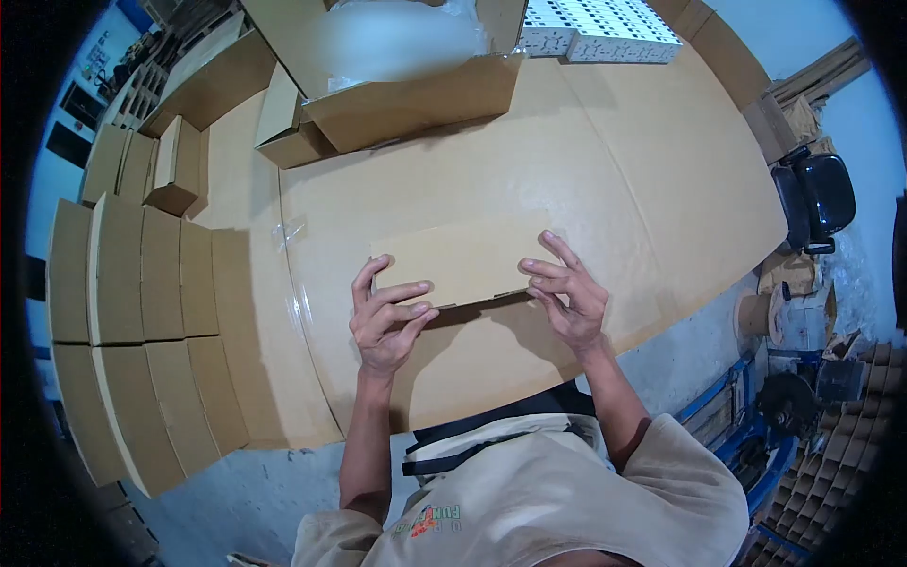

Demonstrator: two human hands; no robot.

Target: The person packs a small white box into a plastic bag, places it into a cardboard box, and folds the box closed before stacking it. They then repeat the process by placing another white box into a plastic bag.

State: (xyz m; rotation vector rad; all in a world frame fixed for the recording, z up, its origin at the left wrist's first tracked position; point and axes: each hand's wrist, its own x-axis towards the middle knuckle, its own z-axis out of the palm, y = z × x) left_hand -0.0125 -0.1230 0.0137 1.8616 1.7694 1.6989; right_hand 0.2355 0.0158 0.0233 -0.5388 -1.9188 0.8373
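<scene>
Between my two hands is a small brown cardboard box [463, 257], its broad side facing up and its near edge raised a little over a shadow. My left hand [385, 317] grips the box's left end, with the thumb under the near edge and the fingers over the top. At the right end my right hand [569, 295] holds it in the same way, fingers on the top and thumb at the near edge. Small slits show along that near edge. What lies inside the box is hidden.
A large open carton [416, 104] with clear plastic stands at the back. Beside it lie white patterned boxes [624, 36] in rows. Stacked brown boxes [142, 345] line the table's left side. A black chair [820, 194] stands beyond the right edge of the cardboard-covered table [680, 227].
</scene>
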